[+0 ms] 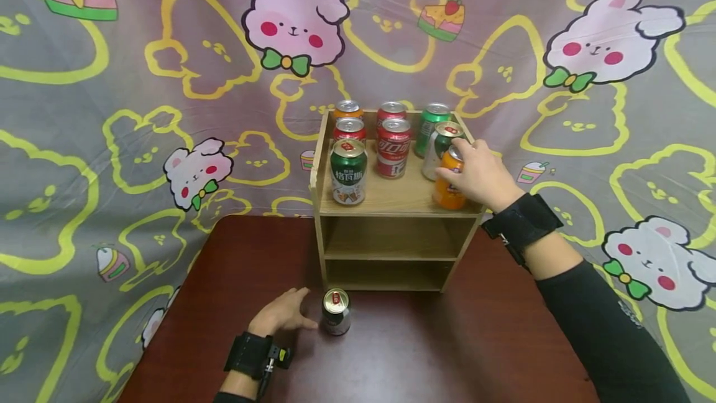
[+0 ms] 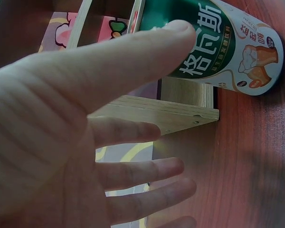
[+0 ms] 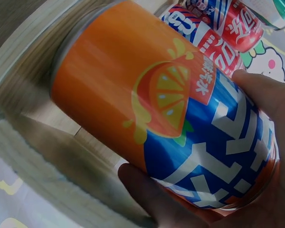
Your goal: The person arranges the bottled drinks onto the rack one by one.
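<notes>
An orange soda can [image 1: 447, 194] stands at the front right of the wooden shelf's [image 1: 391, 198] top, and my right hand [image 1: 482, 173] grips it from above and the right. The right wrist view shows that orange and blue can [image 3: 171, 104] between thumb and fingers. On the table, a green and white kvass can [image 1: 335, 316] stands upright in front of the shelf. My left hand [image 1: 282, 313] is just left of it, fingers spread and holding nothing. In the left wrist view the thumb [image 2: 133, 57] overlaps the kvass can [image 2: 247, 47]; whether it touches cannot be told.
Several cans share the shelf top: another green kvass can [image 1: 348, 173] at front left, a red cola can [image 1: 393, 151] mid-row, a green can [image 1: 427, 129] at back right. Two lower tiers [image 1: 391, 238] face forward. A patterned cloth [image 1: 224, 111] hangs behind the dark red table [image 1: 252, 247].
</notes>
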`<state>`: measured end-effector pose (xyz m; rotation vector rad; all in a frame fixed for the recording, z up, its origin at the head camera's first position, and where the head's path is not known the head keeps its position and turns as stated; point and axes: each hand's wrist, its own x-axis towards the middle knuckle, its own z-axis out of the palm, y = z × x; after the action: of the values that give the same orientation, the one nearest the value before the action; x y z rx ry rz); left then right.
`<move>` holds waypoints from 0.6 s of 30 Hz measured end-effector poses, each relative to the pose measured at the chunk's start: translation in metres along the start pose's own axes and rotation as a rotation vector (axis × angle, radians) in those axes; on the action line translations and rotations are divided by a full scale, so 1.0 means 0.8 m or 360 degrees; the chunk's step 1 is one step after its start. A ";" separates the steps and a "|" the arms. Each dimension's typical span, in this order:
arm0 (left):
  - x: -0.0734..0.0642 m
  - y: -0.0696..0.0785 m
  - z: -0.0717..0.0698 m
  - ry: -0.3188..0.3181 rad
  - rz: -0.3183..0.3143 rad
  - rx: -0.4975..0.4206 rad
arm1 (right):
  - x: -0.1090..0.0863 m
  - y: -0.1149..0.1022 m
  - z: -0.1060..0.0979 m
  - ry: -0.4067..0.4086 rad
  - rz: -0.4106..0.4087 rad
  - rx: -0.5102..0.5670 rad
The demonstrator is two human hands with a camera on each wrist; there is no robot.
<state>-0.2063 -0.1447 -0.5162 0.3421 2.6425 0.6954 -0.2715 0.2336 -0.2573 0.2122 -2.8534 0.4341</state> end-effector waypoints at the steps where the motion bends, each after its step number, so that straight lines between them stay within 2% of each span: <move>1: 0.000 0.000 0.000 -0.0005 -0.0006 -0.0002 | 0.000 0.001 0.000 0.0001 0.0000 -0.0002; 18: 0.000 0.002 0.003 -0.0016 0.0026 -0.0003 | 0.003 0.008 -0.005 -0.0082 -0.0054 -0.0018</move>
<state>-0.2052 -0.1422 -0.5177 0.3665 2.6325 0.6994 -0.2742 0.2403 -0.2548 0.2729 -2.8973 0.4115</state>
